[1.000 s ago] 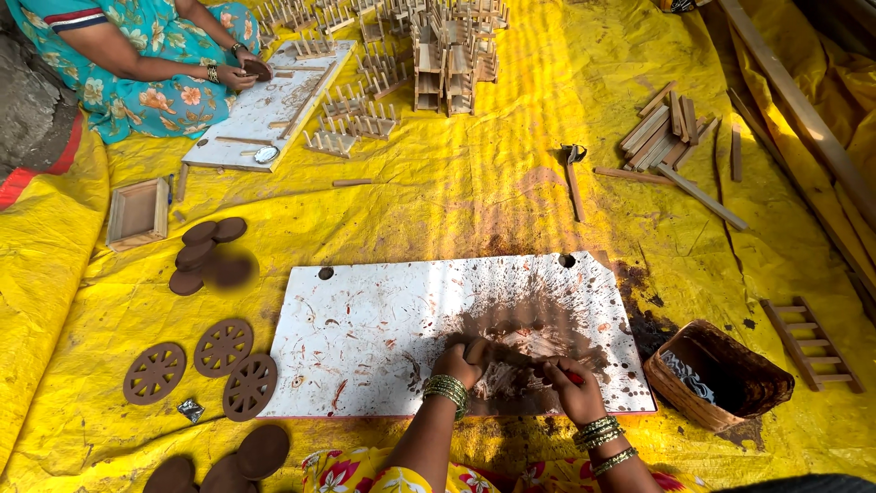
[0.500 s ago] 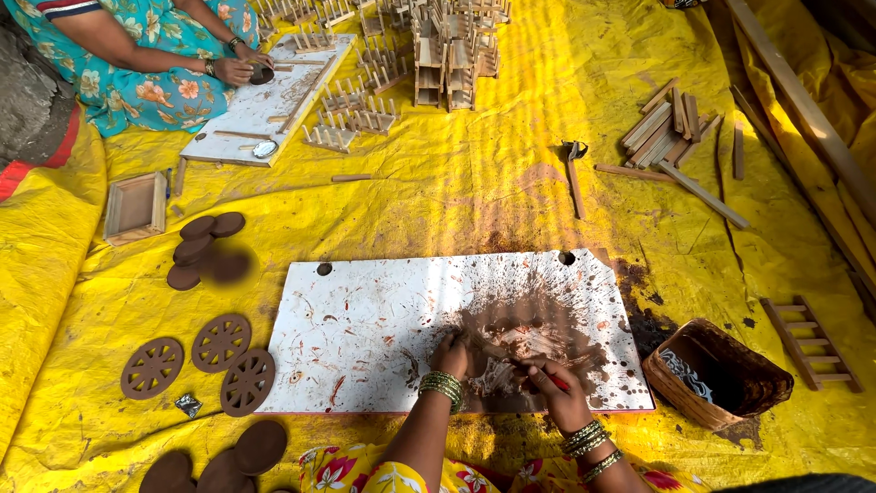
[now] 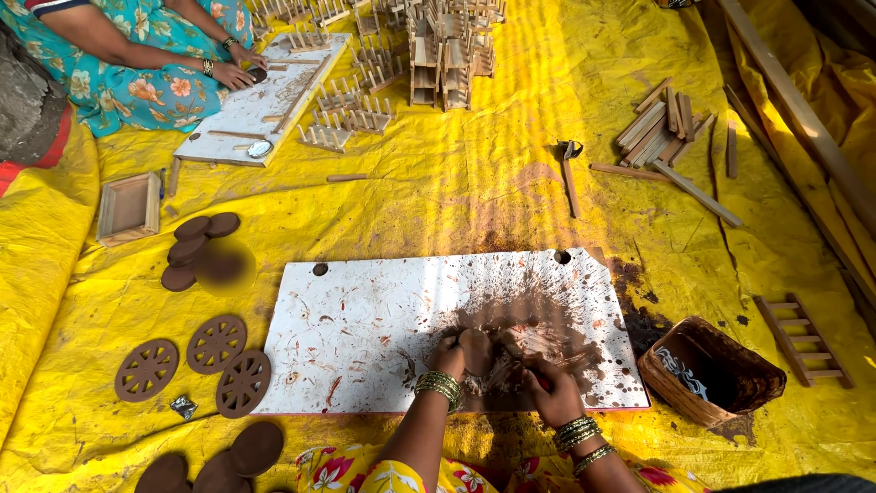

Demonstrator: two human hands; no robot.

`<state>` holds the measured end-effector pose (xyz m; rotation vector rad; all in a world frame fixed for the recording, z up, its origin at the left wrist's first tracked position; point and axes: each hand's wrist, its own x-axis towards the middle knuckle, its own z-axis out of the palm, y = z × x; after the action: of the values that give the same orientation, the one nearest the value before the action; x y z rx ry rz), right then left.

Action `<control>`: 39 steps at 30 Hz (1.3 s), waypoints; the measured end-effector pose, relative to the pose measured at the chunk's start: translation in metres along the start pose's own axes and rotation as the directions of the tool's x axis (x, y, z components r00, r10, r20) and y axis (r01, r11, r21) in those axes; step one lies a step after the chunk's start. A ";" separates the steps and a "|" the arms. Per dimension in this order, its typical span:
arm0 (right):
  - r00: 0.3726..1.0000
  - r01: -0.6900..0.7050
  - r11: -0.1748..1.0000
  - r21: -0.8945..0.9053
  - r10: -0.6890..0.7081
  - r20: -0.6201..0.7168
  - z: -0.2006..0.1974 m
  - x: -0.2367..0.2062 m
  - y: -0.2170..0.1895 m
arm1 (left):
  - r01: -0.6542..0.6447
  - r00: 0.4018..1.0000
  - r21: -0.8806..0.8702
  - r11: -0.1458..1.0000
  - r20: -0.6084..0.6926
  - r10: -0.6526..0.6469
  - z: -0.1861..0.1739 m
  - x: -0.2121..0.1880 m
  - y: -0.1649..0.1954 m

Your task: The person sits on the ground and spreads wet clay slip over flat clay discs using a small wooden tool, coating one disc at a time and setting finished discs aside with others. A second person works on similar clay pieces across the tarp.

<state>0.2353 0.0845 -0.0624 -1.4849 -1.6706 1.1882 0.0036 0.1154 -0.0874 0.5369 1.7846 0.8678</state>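
Both hands had slid slightly left — left hand (image 3: pixel 453 351) gripped a brown disc (image 3: pixel 476 350), right hand (image 3: pixel 550 391) fingers curled shut around something small on the white board (image 3: pixel 365 319).

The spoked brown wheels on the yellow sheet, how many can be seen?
3, all left of the white board: the far-left wheel, the upper wheel and the wheel nearest the board. The other brown discs nearby are plain, without spokes.

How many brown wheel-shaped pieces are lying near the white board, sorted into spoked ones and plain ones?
Spoked wheels: 3
Plain discs, upper group left of the white board: 4, as far as the blur allows
Plain discs, bottom edge: 3
Disc held by the left hand: 1
Total: 11
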 end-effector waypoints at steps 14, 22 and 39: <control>0.997 -0.003 0.999 0.032 0.006 -0.076 -0.005 0.000 0.004 | -0.189 0.975 0.431 0.882 -0.023 0.220 0.002 0.006 -0.009; 0.984 0.170 0.975 0.145 -0.161 -0.072 -0.001 -0.007 -0.004 | -0.341 0.917 0.537 0.771 0.010 0.398 0.000 -0.006 -0.006; 0.989 -0.138 0.988 0.072 0.134 0.053 0.005 0.001 0.029 | -0.312 0.945 -0.207 0.927 -0.164 0.281 0.000 0.022 -0.014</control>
<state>0.2433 0.0837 -0.0908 -1.5552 -1.5580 1.3551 -0.0042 0.1218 -0.1113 0.6194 1.7141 1.3310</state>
